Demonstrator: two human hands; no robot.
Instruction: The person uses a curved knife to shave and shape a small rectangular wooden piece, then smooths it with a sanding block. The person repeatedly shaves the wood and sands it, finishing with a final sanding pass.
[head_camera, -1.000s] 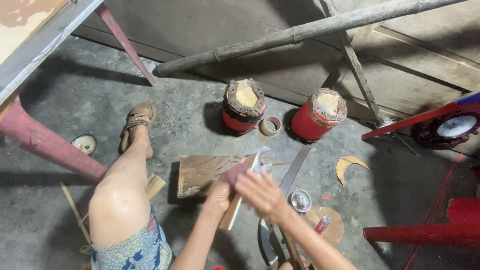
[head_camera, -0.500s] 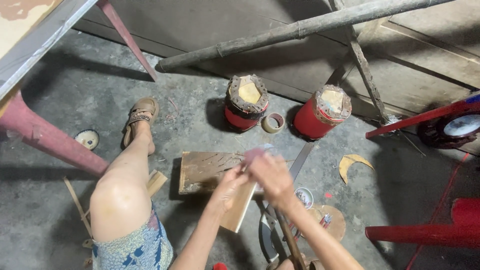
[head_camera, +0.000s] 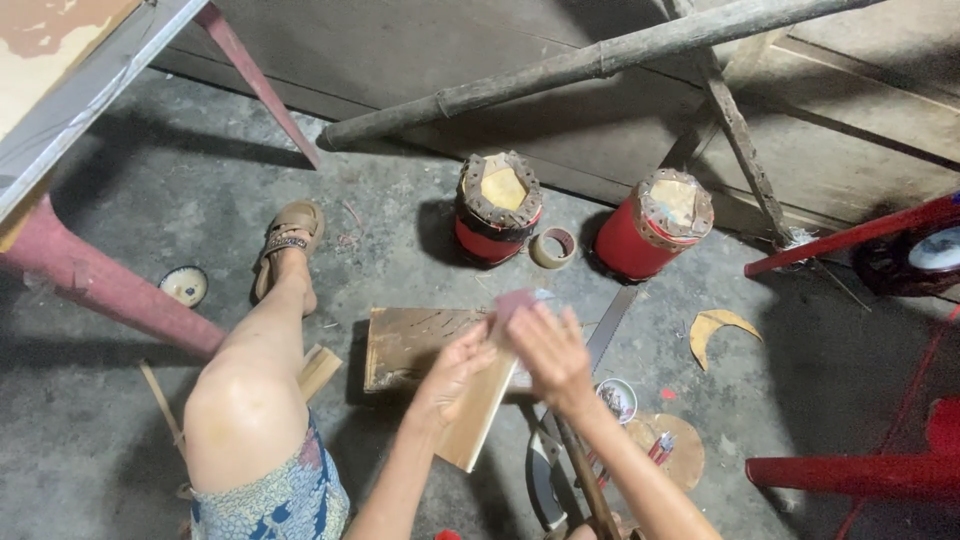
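My left hand (head_camera: 455, 372) grips a long pale wooden slat (head_camera: 478, 420) near its upper end, holding it tilted above the floor. My right hand (head_camera: 548, 352) presses a small reddish piece, apparently sandpaper (head_camera: 515, 302), against the slat's top end. Just beyond both hands a worn wooden board (head_camera: 410, 345) lies flat on the concrete. My bare left knee (head_camera: 240, 405) is bent at the left, the foot in a tan sandal (head_camera: 285, 240).
Two red drum-like cans (head_camera: 497, 208) (head_camera: 655, 224) with a tape roll (head_camera: 552, 247) between them stand behind the board. A long blade (head_camera: 608, 325), small round tin (head_camera: 617, 399), crescent wood scrap (head_camera: 722, 330), red table legs (head_camera: 95, 285) and a bamboo pole (head_camera: 600, 62) surround me.
Both hands have lifted slightly away from me with the slat, the right hand sliding the reddish piece toward the slat's top end. My view has shifted a little.
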